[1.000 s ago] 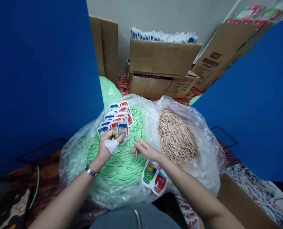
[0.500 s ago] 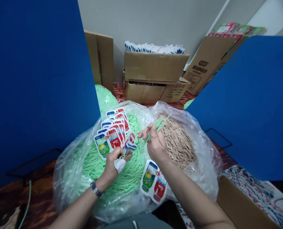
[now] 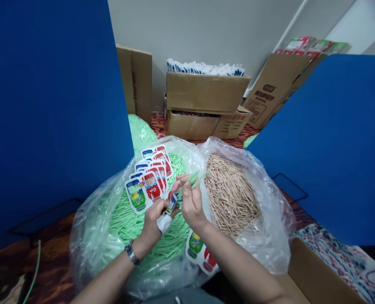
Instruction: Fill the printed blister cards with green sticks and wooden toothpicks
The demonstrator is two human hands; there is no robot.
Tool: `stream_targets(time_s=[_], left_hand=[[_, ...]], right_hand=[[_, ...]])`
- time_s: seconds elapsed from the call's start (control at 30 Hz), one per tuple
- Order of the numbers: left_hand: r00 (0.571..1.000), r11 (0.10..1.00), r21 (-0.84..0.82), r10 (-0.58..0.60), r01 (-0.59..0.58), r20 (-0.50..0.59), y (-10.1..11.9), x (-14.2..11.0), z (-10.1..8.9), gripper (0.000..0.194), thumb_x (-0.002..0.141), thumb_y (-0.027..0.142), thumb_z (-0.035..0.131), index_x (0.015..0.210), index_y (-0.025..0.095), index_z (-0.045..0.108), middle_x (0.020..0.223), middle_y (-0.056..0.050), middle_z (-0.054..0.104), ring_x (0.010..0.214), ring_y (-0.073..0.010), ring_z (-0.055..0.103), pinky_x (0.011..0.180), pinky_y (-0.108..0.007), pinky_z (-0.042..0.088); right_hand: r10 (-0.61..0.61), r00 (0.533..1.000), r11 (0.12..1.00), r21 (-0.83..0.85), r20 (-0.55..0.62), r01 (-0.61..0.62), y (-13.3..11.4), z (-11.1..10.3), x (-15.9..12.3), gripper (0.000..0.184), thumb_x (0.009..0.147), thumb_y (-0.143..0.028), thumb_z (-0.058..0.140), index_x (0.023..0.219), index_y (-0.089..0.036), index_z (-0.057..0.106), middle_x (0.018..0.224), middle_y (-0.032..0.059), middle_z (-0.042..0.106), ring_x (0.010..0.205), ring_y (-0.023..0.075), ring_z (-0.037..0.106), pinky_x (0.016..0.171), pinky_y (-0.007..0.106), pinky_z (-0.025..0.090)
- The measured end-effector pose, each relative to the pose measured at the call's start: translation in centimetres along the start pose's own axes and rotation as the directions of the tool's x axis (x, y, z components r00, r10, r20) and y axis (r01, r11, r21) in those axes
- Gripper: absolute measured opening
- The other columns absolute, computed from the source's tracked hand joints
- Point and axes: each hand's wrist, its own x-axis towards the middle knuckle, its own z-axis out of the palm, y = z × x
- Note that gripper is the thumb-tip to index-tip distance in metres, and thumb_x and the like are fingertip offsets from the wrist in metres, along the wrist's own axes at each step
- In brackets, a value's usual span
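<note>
My left hand, with white tape round the thumb side and a watch on the wrist, is closed on a small printed packet card. My right hand pinches a few green sticks, and its fingers are close to that card, partly hiding it. Beneath my left hand spreads a heap of green sticks in a clear plastic bag. On the heap lies a fanned pile of blue-green and red cards. Another card rests below my right forearm, partly covered.
A clear bag of brown sticks stands to the right. Stacked cardboard boxes are at the back, the upper one full of cards. Blue panels flank both sides. An open carton sits at lower right.
My right hand has moved left and down with the green sticks, from the edge of the brown sticks to the card in my left hand. The left hand has shifted slightly right.
</note>
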Motion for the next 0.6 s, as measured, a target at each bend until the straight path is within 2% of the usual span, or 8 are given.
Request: stream_targets(time_s=[0.1, 0.2, 0.33, 0.4, 0.47, 0.5, 0.53, 0.6], left_hand=[[0.999, 1.0, 0.007, 0.028, -0.028, -0.024, 0.1, 0.2, -0.2, 0.015, 0.076, 0.021, 0.066, 0.07, 0.018, 0.052, 0.063, 0.003, 0.051, 0.056, -0.0123, 0.047, 0.056, -0.023, 0.037], [0.999, 0.999, 0.028, 0.044, -0.044, -0.011, -0.1, 0.2, -0.6, 0.013, 0.078, 0.02, 0.065, 0.072, 0.019, 0.053, 0.066, 0.002, 0.053, 0.058, -0.0127, 0.049, 0.058, -0.024, 0.038], [0.999, 0.999, 0.031, 0.041, -0.042, 0.033, -0.5, 0.1, -0.8, 0.01, 0.079, 0.021, 0.065, 0.077, 0.019, 0.056, 0.07, 0.0, 0.057, 0.061, -0.0139, 0.051, 0.059, -0.024, 0.039], [0.999, 0.998, 0.036, 0.042, -0.042, 0.024, -0.7, 0.1, -0.8, 0.012, 0.078, 0.023, 0.066, 0.074, 0.018, 0.056, 0.067, 0.001, 0.055, 0.058, -0.013, 0.049, 0.057, -0.024, 0.038], [0.999, 0.998, 0.043, 0.037, -0.038, 0.014, -0.9, 0.1, -0.8, 0.015, 0.077, 0.025, 0.067, 0.07, 0.018, 0.056, 0.063, 0.002, 0.052, 0.055, -0.0122, 0.046, 0.055, -0.024, 0.037], [1.0, 0.999, 0.04, 0.024, -0.025, 0.02, -1.0, 0.1, -0.9, 0.016, 0.077, 0.026, 0.067, 0.069, 0.018, 0.057, 0.062, 0.002, 0.053, 0.055, -0.0123, 0.046, 0.055, -0.024, 0.037], [0.999, 1.0, 0.03, 0.0, -0.001, 0.032, -1.1, 0.0, -0.9, 0.015, 0.078, 0.028, 0.066, 0.071, 0.018, 0.059, 0.063, 0.001, 0.054, 0.056, -0.0127, 0.047, 0.055, -0.024, 0.038], [0.995, 0.997, -0.019, -0.079, 0.08, 0.057, -1.2, 0.0, -1.1, 0.014, 0.08, 0.031, 0.064, 0.077, 0.017, 0.064, 0.067, -0.001, 0.06, 0.059, -0.0143, 0.052, 0.058, -0.026, 0.042]], right_hand=[[-0.023, 0.998, 0.985, -0.168, 0.055, 0.032, 0.4, -0.3, -0.5, 0.026, 0.097, -0.037, 0.031, 0.101, -0.021, 0.051, 0.116, 0.0096, 0.055, 0.118, 0.0215, 0.046, 0.104, 0.045, 0.033], [0.002, 0.991, 0.974, -0.226, 0.131, 0.028, 0.4, -1.1, -0.3, 0.033, 0.095, -0.04, 0.037, 0.118, -0.02, 0.047, 0.132, 0.0123, 0.047, 0.127, 0.0238, 0.041, 0.107, 0.046, 0.033], [-0.014, 0.985, 0.977, -0.206, 0.172, 0.05, 0.0, -2.2, 0.2, 0.046, 0.097, -0.039, 0.033, 0.139, -0.022, 0.03, 0.139, 0.011, 0.044, 0.131, 0.022, 0.038, 0.108, 0.045, 0.033], [-0.058, 0.953, 0.956, -0.259, 0.298, 0.139, -0.1, -2.5, 0.4, 0.041, 0.097, -0.038, 0.033, 0.135, -0.025, 0.04, 0.135, 0.0077, 0.051, 0.133, 0.0224, 0.035, 0.11, 0.048, 0.028], [-0.062, 0.898, 0.94, -0.278, 0.435, 0.199, 0.2, -2.7, 0.5, 0.038, 0.097, -0.039, 0.034, 0.128, -0.027, 0.051, 0.129, 0.0055, 0.057, 0.134, 0.0232, 0.034, 0.111, 0.05, 0.025], [-0.047, 0.893, 0.946, -0.267, 0.448, 0.184, 0.5, -2.9, 0.6, 0.038, 0.097, -0.04, 0.034, 0.129, -0.027, 0.051, 0.129, 0.0054, 0.057, 0.134, 0.0231, 0.035, 0.111, 0.05, 0.025], [-0.022, 0.908, 0.959, -0.249, 0.418, 0.137, 1.0, -3.1, 0.7, 0.041, 0.097, -0.041, 0.033, 0.132, -0.026, 0.048, 0.133, 0.0061, 0.054, 0.134, 0.0227, 0.035, 0.111, 0.049, 0.026], [0.065, 0.952, 0.982, -0.189, 0.3, -0.007, 2.2, -3.5, 1.0, 0.048, 0.096, -0.045, 0.034, 0.14, -0.025, 0.037, 0.142, 0.0086, 0.044, 0.135, 0.022, 0.035, 0.109, 0.046, 0.03]])
